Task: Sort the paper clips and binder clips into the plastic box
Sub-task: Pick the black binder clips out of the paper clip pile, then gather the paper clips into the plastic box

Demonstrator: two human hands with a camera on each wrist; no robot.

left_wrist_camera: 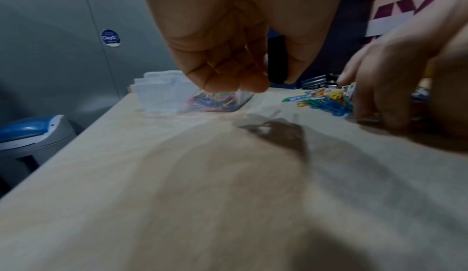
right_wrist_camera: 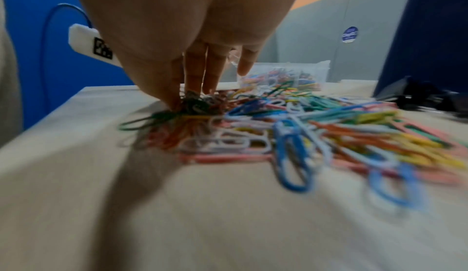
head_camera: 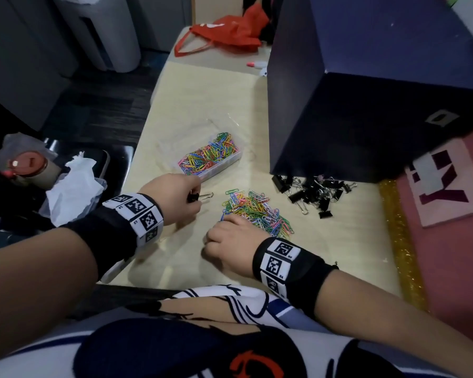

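Note:
My left hand [head_camera: 193,199] pinches a black binder clip [head_camera: 202,197] by its body just above the table, its silver handles pointing right. It is close to the near end of the clear plastic box [head_camera: 230,162], which holds many coloured paper clips. My right hand [head_camera: 224,219] has thumb and fingertips [right_wrist_camera: 195,83] dug into the left end of a loose pile of coloured paper clips [right_wrist_camera: 303,131], pinching a bunch of them. In the left wrist view the left hand [left_wrist_camera: 263,84] hangs over the table with the box [left_wrist_camera: 220,103] behind it.
A heap of black binder clips [head_camera: 314,192] lies right of the paper clip pile [head_camera: 260,211], against a tall dark blue box [head_camera: 366,110]. The table [head_camera: 175,263] has its edge at the left. A red bag [head_camera: 230,34] lies at the far end.

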